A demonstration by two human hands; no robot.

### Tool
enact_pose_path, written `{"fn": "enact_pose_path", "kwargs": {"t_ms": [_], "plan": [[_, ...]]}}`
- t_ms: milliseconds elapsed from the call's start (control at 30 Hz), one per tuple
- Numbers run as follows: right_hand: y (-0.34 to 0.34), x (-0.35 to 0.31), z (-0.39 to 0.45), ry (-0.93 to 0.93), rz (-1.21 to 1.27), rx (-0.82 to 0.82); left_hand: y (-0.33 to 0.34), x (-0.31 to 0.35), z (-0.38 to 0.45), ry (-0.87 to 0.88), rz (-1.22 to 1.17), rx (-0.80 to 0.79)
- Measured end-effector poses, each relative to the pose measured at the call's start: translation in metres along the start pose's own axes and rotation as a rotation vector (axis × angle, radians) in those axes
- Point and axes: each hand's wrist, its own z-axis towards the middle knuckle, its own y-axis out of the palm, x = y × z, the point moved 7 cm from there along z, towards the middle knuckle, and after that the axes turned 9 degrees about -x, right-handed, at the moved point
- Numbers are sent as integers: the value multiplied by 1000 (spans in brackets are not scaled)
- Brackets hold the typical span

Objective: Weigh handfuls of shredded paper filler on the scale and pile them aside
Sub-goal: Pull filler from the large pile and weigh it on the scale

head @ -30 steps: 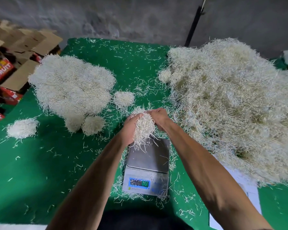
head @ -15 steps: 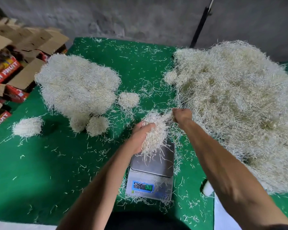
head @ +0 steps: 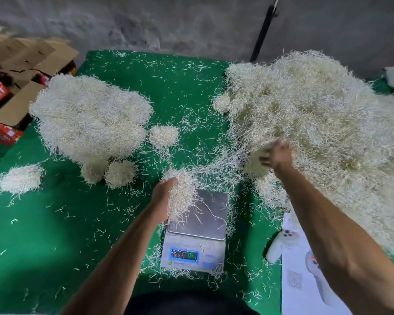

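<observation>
A small digital scale (head: 198, 233) with a steel pan sits on the green table, near the front. My left hand (head: 163, 202) holds a clump of cream shredded paper (head: 182, 196) just over the pan's left edge. Thin strands stretch from that clump to the right. My right hand (head: 276, 155) is at the near edge of the big loose heap of shredded paper (head: 323, 123) on the right, blurred, its fingers in a tuft of filler. A large weighed pile (head: 89, 117) lies at the left, with small round clumps (head: 21, 178) around it.
Green cloth covers the table (head: 55, 235), littered with loose strands. Open cardboard boxes (head: 21, 71) stand off the left edge. A white handheld device (head: 280, 244) and white paper sheets (head: 305, 280) lie at the front right. A black pole (head: 263, 30) leans at the back wall.
My right hand has left the clump over the scale and moved right into the big heap, trailing strands. My left hand stays over the scale with the clump.
</observation>
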Motion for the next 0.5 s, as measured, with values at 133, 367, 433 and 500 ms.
{"fn": "enact_pose_path", "kwargs": {"t_ms": [133,367,433,500], "plan": [[11,1,-27,48,-1034,-66,8,0,-3,33,87,-26],[107,-37,-91,-428,-599,-534,21,16,-23,104,145,-104],[139,-23,-112,-381,-460,-752,22,23,-29,153,174,-144],[162,-5,-121,-338,-517,-865,15,26,-28,219,214,-130]]}}
